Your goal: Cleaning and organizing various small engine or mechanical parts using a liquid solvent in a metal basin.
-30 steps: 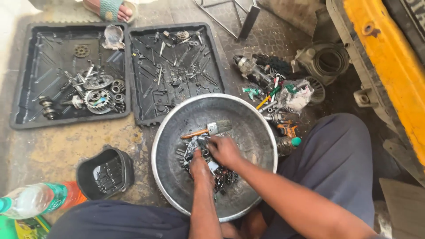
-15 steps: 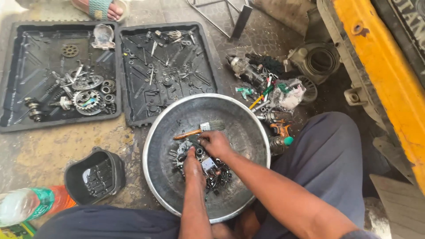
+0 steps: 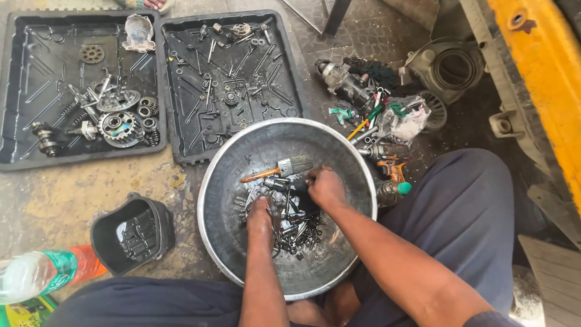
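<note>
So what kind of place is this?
Probably a repair workshop floor: black trays hold gears and bolts, both hands work among greasy parts in a metal basin, and tools lie piled nearby.

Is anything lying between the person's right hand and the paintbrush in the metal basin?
Nothing visible does. The right hand sits right beside the bristle end of the paintbrush, with only bare basin wall between them. The left hand is lower, among the small parts.
</note>
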